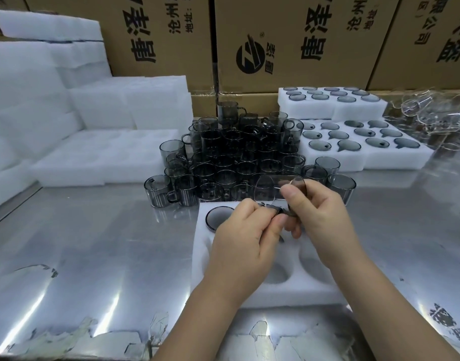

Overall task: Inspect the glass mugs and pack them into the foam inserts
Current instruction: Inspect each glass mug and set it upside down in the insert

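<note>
Mid-inspection: left hand (245, 230) pinched the handle of the tilted mug (271, 190), right hand (320, 217) gripped its rim; next, I judged, it needed seating upright in the foam insert (205, 256), in the empty pocket (275, 276) at six o'clock.

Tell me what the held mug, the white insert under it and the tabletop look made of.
The held mug: smoky grey glass, glossy; you see through it and its rim glints. The insert: white foam, matte, with soft-edged moulded pockets. The tabletop: likely polished metal, perhaps stainless steel; it mirrors lights in streaks.
</note>
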